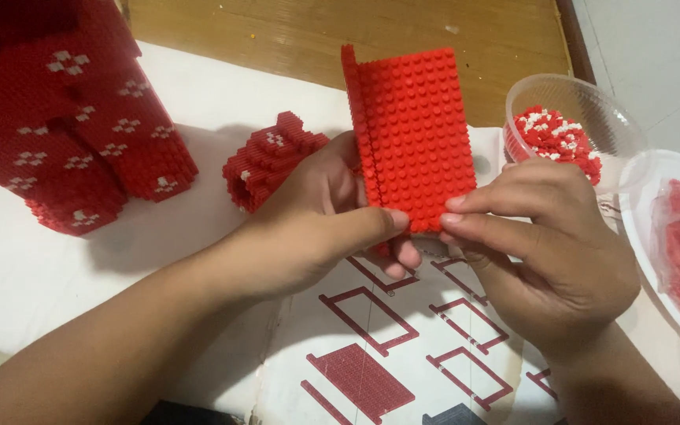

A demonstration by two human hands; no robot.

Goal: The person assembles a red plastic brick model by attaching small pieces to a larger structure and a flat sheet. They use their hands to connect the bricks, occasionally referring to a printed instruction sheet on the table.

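Left hand (316, 228), right hand (545, 236): both pinched shut on red studded panel (415, 134), held upright; hard squeeze could snap rows apart over instruction sheet (403, 346)

Open paper lies near the hands, hemmed by the tall red brick build (72, 118) left and clear bowl (584, 102) right.

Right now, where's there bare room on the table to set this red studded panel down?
The white sheet is bare at near left, between the big red block model and the left hand. Another bare strip lies behind the small red block piece. The right is crowded: the clear bowl of bricks, a plate, the right hand.
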